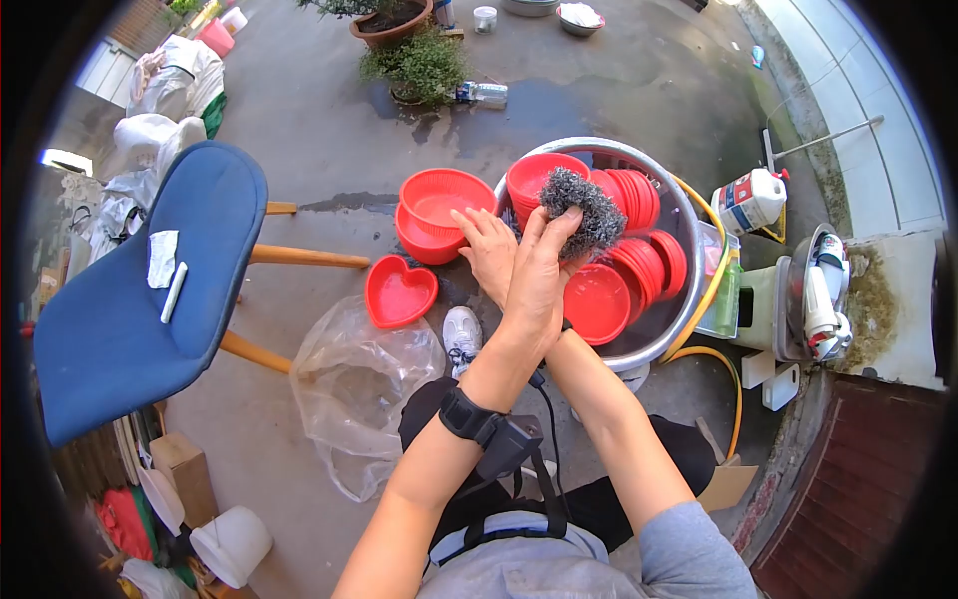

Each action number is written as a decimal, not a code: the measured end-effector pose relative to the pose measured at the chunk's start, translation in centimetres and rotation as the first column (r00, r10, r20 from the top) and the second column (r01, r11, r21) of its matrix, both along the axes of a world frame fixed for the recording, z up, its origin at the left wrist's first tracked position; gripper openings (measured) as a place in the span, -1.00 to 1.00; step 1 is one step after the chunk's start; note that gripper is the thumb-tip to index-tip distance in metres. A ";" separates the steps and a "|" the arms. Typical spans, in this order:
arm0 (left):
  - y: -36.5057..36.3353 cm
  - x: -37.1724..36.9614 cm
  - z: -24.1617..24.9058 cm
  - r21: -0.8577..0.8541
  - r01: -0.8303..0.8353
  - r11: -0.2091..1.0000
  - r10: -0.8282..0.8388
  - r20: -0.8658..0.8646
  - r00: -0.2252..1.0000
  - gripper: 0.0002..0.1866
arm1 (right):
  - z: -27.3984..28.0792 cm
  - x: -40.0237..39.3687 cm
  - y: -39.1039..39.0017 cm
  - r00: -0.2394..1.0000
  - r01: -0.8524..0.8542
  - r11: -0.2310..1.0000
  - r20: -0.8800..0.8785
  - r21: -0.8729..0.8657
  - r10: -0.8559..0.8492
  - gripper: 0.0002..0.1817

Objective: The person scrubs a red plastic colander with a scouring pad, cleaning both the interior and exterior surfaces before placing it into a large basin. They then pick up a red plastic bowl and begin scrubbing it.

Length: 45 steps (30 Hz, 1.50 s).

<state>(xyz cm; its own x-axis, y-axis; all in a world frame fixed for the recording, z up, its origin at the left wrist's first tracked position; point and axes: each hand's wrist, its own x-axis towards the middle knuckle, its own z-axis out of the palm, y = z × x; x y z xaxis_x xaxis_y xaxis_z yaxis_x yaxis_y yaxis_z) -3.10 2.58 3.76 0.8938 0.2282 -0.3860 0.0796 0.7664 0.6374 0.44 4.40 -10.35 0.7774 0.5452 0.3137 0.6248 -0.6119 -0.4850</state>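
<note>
My forearms cross. My left hand (pixel 544 255), on the arm with the black wristband, grips a grey steel-wool scourer (pixel 584 213) above a wide metal basin (pixel 679 235). Under that wrist passes my right arm; its hand (pixel 489 255) has fingers spread at the right edge of a red basket (pixel 444 195). Whether they touch it I cannot tell. The basket rests in another red container (pixel 424 243). A red heart-shaped container (pixel 399 292) lies on the ground nearer me. The basin holds several red round containers (pixel 599 304), some stacked on their sides, and water.
A blue chair (pixel 160 290) stands left, with a clear plastic bag (pixel 354 389) beside its legs. A yellow hose (pixel 714 285) curves round the basin's right side. Beyond it are a white jug (pixel 748 200) and a green stool (pixel 760 309). Potted plants (pixel 414 70) stand ahead.
</note>
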 end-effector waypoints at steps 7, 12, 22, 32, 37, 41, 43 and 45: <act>0.2 0.0 -1.0 -0.046 0.095 0.994 -0.094 0.037 0.995 -0.72 | -9.9 -5.3 -7.8 0.906 0.079 0.968 -0.423 0.238 0.030 -0.50; -0.3 -0.5 -1.1 -0.068 0.163 0.984 -0.162 0.019 0.987 -0.72 | -13.8 -6.6 -16.6 0.888 0.173 0.909 -0.339 -0.379 -0.311 -0.48; -1.3 -0.2 -2.1 -0.042 0.237 0.971 -0.239 -0.057 0.969 -0.69 | -17.0 -10.0 -22.1 0.905 -0.018 0.738 -0.324 -0.675 -0.274 -0.68; -2.0 0.2 -3.0 -0.119 0.224 0.967 -0.234 -0.085 0.968 -0.70 | -13.5 -7.1 -21.1 0.962 0.169 0.863 -0.111 -0.477 -0.250 -0.88; -2.7 0.1 -3.0 -0.100 0.287 0.953 -0.295 -0.075 0.953 -0.69 | -8.4 -2.0 -22.6 0.796 0.413 0.874 -0.364 -0.257 -0.484 -0.73; -2.8 0.4 -4.3 -0.079 0.239 0.968 -0.247 -0.113 0.962 -0.71 | -6.7 2.0 -25.1 0.622 0.500 0.866 -0.693 -0.009 -0.366 -0.64; -2.6 0.8 -4.7 -0.085 0.130 0.988 -0.144 -0.185 0.972 -0.70 | -3.1 2.5 -25.6 0.597 0.550 0.826 -0.750 0.123 -0.286 -0.65; -2.2 1.1 -5.0 -0.072 0.118 0.990 -0.130 -0.186 0.974 -0.69 | -0.7 2.8 -26.5 0.589 0.584 0.768 -0.788 0.263 -0.178 -0.67</act>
